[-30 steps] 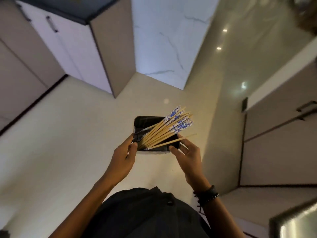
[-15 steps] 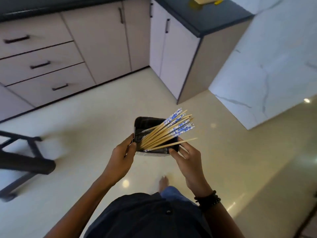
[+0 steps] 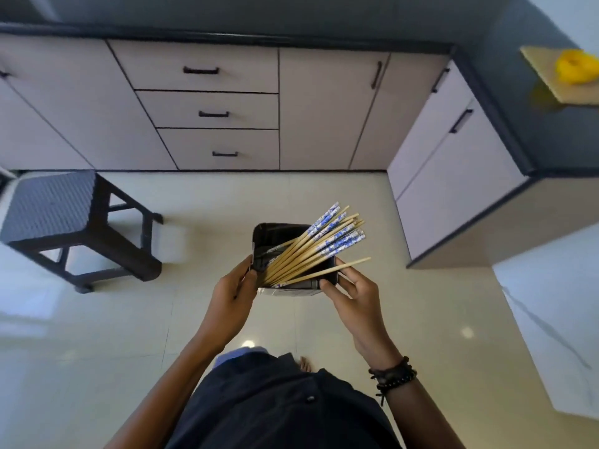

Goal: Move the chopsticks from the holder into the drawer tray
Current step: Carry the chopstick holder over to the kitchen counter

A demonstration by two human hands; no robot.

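I hold a black rectangular chopstick holder (image 3: 275, 233) in front of me, above the floor. My left hand (image 3: 231, 294) grips its left near corner and my right hand (image 3: 355, 291) grips its right near corner. Several wooden chopsticks (image 3: 319, 244) with blue-and-white patterned ends lean out of it toward the upper right. One plain chopstick (image 3: 327, 271) lies lower, across the right rim by my right fingers. Ahead, a stack of three closed drawers (image 3: 210, 111) with black handles sits in the cabinet front. No drawer tray is visible.
A dark plastic stool (image 3: 61, 218) stands on the pale tiled floor at the left. Cabinets with a dark countertop (image 3: 505, 102) wrap around the back and right. A cutting board with a yellow object (image 3: 573, 66) lies on the counter at the right. A white marble wall (image 3: 551, 319) runs along the lower right.
The view has swung around from a marble wall to face the drawer cabinets, and the stool has come into view. Both hands keep the same grip on the holder.
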